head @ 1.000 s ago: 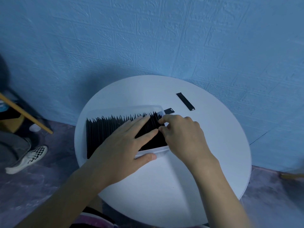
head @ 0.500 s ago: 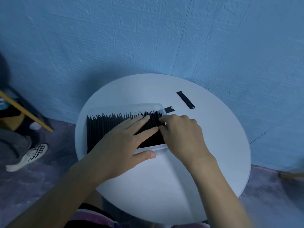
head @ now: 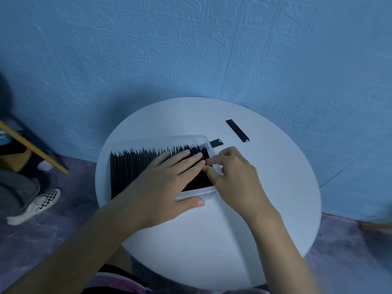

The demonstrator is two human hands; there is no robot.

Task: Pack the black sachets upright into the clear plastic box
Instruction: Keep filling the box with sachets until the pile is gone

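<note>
A clear plastic box (head: 148,139) sits on the round white table (head: 265,198), packed with a row of upright black sachets (head: 131,168). My left hand (head: 161,187) lies flat on the sachets' tops with straight fingers, and its thumb presses the box's front wall. At the box's right end, my right hand (head: 235,179) pinches the last black sachet (head: 204,154) between index finger and thumb. One loose black sachet (head: 237,130) lies flat on the table behind the box. Another (head: 216,142) shows just past the box's right corner.
A blue textured wall stands close behind the table. At the left, a person's checkered shoe (head: 36,205) rests on the floor beside a slanted wooden bar (head: 31,147). Bare tabletop lies in front of and right of the box.
My right hand's fingers have shifted slightly at the box's right end, working the last sachet in. My left hand stays flat on the row.
</note>
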